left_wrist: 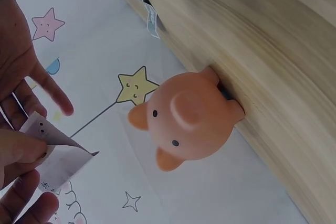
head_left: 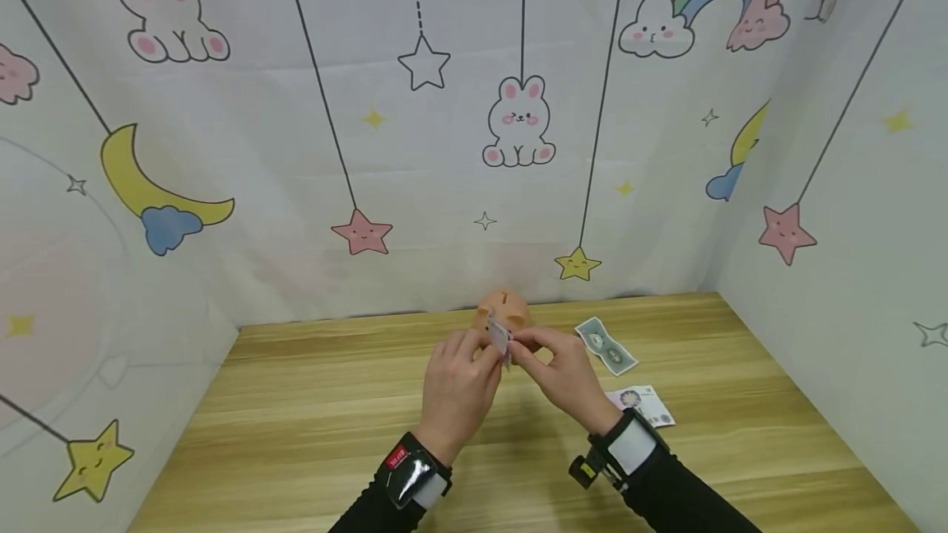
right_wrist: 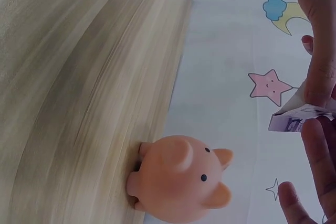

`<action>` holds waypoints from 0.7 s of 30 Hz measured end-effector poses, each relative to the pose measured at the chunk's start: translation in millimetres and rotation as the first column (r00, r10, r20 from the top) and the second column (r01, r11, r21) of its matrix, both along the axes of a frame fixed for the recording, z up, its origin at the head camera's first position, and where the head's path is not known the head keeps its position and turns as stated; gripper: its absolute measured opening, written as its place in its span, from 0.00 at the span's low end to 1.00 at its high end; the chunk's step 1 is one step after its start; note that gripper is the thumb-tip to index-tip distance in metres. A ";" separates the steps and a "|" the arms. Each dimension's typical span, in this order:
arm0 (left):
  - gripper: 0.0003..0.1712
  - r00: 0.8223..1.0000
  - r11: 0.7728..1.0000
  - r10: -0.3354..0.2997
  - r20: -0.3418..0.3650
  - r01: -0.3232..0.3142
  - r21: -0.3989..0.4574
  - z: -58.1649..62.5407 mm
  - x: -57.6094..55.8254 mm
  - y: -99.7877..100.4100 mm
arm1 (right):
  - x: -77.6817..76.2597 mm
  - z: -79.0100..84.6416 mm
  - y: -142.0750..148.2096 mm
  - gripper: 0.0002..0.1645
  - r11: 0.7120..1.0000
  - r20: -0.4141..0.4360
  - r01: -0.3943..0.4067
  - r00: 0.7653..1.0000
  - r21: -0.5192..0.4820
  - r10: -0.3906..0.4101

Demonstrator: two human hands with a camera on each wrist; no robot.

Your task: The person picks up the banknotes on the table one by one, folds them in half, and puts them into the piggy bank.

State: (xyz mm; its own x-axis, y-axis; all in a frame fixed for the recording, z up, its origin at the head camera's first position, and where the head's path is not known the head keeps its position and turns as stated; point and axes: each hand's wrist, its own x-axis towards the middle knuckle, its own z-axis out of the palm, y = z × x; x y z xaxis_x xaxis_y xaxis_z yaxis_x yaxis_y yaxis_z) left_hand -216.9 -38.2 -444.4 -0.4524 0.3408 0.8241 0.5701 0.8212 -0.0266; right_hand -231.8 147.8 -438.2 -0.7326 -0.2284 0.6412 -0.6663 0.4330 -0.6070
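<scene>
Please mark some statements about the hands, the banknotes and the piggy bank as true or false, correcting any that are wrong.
1. The piggy bank stands on its feet on the table. True.
2. The left hand and right hand both hold the folded banknote. True.
3. The folded banknote touches the piggy bank. False: the wrist views show them apart.
4. The green banknote lies nearer the person than the pale banknote. False: the pale one is nearer.
5. The piggy bank lies on its side. False: it is upright.
</scene>
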 end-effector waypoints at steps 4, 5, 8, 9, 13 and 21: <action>0.07 1.000 0.999 0.022 -0.018 -0.022 -0.036 1.2 0.2 0.9 | 0.6 1.3 -0.7 0.04 1.000 0.012 -0.006 1.000 0.005 0.006; 0.07 0.999 0.999 0.027 -0.022 -0.028 -0.043 1.4 0.2 1.1 | 0.7 1.9 -0.9 0.04 1.000 0.018 -0.008 1.000 0.005 0.008; 0.07 0.999 0.998 0.035 -0.025 -0.036 -0.055 2.3 1.0 2.0 | 0.9 2.7 -1.3 0.04 1.000 0.025 -0.014 1.000 0.004 0.014; 0.08 0.999 0.998 0.036 -0.027 -0.038 -0.058 2.3 1.0 2.2 | 0.8 2.6 -1.3 0.04 1.000 0.022 -0.014 1.000 0.004 0.014; 0.08 0.999 0.997 0.037 -0.025 -0.039 -0.065 2.4 1.1 3.7 | 0.0 1.8 -1.1 0.03 1.000 -0.002 0.002 1.000 0.008 -0.002; 0.09 0.999 0.998 0.044 -0.017 -0.045 -0.049 1.6 1.9 5.8 | -2.7 -2.4 -1.1 0.02 0.999 -0.057 0.050 0.997 0.017 -0.049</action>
State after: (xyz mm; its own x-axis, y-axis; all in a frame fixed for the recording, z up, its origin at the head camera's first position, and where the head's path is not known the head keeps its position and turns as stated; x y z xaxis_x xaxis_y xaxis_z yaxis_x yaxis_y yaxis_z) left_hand -214.9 -32.3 -442.8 -0.4554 0.3609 0.8138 0.5321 0.8432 -0.0762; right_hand -234.4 146.7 -440.6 -0.7062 -0.2050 0.6777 -0.6767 0.4772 -0.5607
